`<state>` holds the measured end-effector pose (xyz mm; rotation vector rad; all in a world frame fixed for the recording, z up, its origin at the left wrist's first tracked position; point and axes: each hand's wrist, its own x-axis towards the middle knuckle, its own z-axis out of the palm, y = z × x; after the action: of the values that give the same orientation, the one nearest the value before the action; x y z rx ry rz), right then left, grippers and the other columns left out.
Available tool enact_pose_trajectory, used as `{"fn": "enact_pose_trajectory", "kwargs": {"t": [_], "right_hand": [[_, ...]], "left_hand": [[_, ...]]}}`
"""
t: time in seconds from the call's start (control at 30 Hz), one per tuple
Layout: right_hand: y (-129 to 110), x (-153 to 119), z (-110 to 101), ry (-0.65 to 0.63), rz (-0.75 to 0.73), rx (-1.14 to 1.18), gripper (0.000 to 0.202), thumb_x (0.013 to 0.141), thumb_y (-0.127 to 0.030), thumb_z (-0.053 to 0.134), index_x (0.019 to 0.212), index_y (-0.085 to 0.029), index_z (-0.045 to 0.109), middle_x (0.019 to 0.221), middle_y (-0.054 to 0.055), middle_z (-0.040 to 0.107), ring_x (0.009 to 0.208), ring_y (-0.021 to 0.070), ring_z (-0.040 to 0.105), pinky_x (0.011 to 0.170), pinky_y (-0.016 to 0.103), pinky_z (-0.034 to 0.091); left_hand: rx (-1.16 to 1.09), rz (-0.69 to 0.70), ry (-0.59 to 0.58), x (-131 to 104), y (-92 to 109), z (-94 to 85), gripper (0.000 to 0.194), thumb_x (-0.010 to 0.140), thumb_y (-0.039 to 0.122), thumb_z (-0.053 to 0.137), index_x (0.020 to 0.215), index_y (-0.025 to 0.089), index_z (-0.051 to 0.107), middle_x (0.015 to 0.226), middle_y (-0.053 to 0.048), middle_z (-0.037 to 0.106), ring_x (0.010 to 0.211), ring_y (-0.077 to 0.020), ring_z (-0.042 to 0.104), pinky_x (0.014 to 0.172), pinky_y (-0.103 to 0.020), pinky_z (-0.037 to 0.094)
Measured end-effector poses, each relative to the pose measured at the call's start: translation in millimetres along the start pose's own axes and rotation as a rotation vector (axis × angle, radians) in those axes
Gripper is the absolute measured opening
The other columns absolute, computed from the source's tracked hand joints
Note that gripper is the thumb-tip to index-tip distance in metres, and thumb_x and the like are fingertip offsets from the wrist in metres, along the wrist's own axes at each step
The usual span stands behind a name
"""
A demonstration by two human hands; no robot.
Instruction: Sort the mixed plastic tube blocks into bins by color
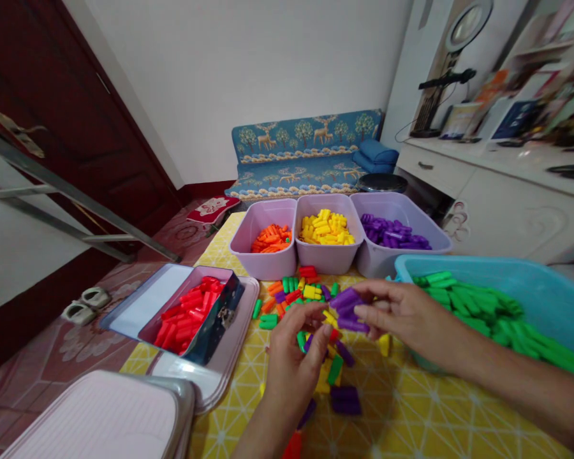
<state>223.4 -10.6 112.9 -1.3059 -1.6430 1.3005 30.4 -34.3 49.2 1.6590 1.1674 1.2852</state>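
Observation:
My right hand [406, 312] is closed on several purple plastic pieces [347, 309], held above the middle of the table. My left hand [294, 354] is just left of them, fingers curved and thumb apart from the index finger, with nothing visible in its grip. Beneath and between the hands lies a loose pile of small plastic pieces in green, orange, red, yellow and purple. In it are a green piece [335, 370] and a purple piece [345, 400] near the front. My left hand hides part of the pile.
Three lilac tubs stand behind the pile: one with orange pieces [272, 239], one with yellow pieces [326, 227], one with purple pieces [395, 233]. A blue basin [502, 271] with green pieces is at right. An open tin [224, 319] of red pieces stands left, near lids [100, 414].

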Motion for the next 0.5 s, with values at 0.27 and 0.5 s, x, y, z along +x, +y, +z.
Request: {"fn": "enact_pose_trajectory", "kwargs": {"t": [0.27,0.5], "right_hand": [[16.1,52.4,-144.2,0.569,-0.058,-0.375,0.025,0.072,-0.045,0.064,0.09,-0.028,0.062,0.056,-0.002,0.062,0.051,0.0201,0.06,0.05,0.037,0.05],[11.1,45.1,-160.9,0.597,-0.004,-1.002,0.034,0.074,-0.035,0.067,0.106,-0.026,0.064,0.077,0.004,0.067,0.062,0.0226,0.06,0.063,0.04,0.047]], "left_hand": [[0.377,0.14,0.105,1.9,-54.5,-15.5,0.016,0.087,0.018,0.055,0.095,0.02,0.068,0.1,-0.008,0.065,0.095,-0.0209,0.062,0.085,-0.036,0.05],[0.396,0.106,0.11,1.3,-64.7,-17.3,0.017,0.086,0.016,0.055,0.095,0.02,0.069,0.102,-0.008,0.064,0.098,-0.0208,0.061,0.088,-0.037,0.049]]}}
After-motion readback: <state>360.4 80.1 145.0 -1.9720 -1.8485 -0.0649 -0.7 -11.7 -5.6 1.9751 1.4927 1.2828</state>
